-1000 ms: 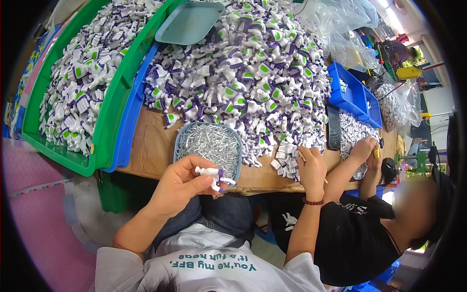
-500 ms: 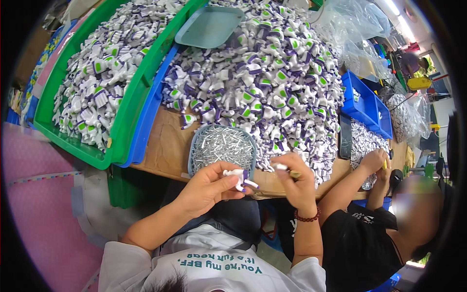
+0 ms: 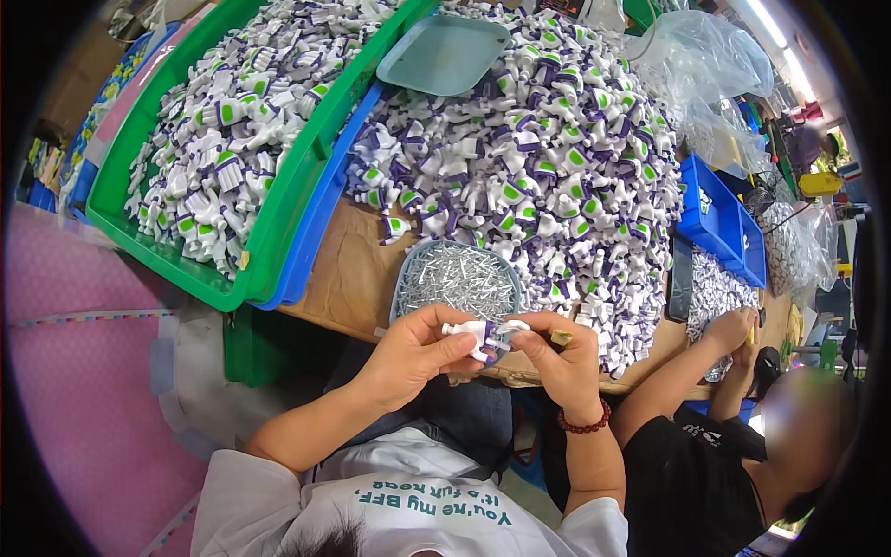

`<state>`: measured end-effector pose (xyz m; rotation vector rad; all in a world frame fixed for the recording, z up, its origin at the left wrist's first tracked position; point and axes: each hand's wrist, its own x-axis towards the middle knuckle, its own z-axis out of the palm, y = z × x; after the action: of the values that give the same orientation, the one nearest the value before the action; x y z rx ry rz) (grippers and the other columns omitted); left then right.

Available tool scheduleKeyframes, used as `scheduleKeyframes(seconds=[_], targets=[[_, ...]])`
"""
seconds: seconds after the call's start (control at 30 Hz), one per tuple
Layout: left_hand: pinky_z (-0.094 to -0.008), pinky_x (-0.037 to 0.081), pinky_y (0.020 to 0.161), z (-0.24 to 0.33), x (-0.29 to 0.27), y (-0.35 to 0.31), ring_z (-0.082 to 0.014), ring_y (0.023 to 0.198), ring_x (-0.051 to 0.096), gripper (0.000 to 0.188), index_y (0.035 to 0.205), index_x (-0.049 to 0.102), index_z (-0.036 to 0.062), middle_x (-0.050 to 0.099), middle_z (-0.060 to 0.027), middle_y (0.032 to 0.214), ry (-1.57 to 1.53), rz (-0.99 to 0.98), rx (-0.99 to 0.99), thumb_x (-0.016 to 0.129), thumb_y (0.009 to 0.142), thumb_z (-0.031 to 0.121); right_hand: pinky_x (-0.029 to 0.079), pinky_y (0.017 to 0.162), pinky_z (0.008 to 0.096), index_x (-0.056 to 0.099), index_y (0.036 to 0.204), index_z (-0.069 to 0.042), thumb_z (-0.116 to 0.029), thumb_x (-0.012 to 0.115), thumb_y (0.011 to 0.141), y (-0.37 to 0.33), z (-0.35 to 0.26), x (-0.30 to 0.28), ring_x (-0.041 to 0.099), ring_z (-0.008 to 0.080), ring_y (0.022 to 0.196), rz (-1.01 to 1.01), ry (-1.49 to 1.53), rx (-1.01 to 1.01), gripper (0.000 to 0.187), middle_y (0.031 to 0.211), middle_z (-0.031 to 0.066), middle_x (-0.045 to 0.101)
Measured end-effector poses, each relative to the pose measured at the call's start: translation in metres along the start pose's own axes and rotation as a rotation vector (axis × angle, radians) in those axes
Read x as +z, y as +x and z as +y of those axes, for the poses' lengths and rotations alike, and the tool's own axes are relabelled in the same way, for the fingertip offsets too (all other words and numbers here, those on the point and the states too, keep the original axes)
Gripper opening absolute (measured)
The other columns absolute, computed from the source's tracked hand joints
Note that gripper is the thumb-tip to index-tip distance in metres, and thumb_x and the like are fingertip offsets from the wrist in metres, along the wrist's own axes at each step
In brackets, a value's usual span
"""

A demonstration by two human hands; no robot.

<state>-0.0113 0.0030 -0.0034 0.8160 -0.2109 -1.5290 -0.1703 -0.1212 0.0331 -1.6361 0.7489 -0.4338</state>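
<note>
Between the thumb and fingers of my left hand (image 3: 408,357) is a small white and purple toy figure body (image 3: 475,336). My right hand (image 3: 561,364) pinches a small white toy part (image 3: 510,328) against the figure's right side, so both hands meet there. Whether the two pieces are joined cannot be made out. A yellowish wrap (image 3: 561,338) covers a finger of my right hand. Just beyond my hands stands a grey-blue tray (image 3: 398,295) full of loose silver metal pins (image 3: 455,278).
A big heap of white, purple and green toy bodies (image 3: 548,176) covers the wooden table (image 3: 339,278). At left, a green crate (image 3: 209,290) holds more. An empty-looking grey tray (image 3: 445,54) lies on the heap. Right: a blue bin (image 3: 715,223), and a co-worker's hands (image 3: 733,330).
My right hand has come left and down, bringing its white part against the toy figure. The figure has turned slightly in my left hand. The whole view has shifted a little.
</note>
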Motion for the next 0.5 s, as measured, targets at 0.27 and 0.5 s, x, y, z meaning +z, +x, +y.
scheduleKeyframes(seconds=[0.27, 0.5], targets=[[-0.0315, 0.054, 0.079, 0.0011, -0.0008, 0.0005, -0.0222, 0.091, 0.064, 0.015, 0.103, 0.052, 0.002, 0.061, -0.0114, 0.1, 0.078, 0.002, 0.031, 0.056, 0.089, 0.007, 0.043, 0.058, 0.023, 0.065, 0.091, 0.001, -0.006, 0.064, 0.083, 0.0014, -0.0002, 0.006, 0.056, 0.0103, 0.065, 0.024, -0.084, -0.035, 0.011, 0.074, 0.0073, 0.063], [-0.0319, 0.054, 0.079, 0.0007, -0.0001, 0.0004, -0.0229, 0.091, 0.064, 0.016, 0.103, 0.052, 0.0014, 0.061, -0.0123, 0.099, 0.078, 0.02, 0.033, 0.056, 0.089, 0.006, 0.04, 0.058, 0.0197, 0.065, 0.088, 0.002, -0.005, 0.063, 0.084, 0.0011, 0.0013, 0.005, 0.051, 0.0047, 0.065, 0.005, -0.089, -0.063, 0.009, 0.073, 0.0011, 0.062]])
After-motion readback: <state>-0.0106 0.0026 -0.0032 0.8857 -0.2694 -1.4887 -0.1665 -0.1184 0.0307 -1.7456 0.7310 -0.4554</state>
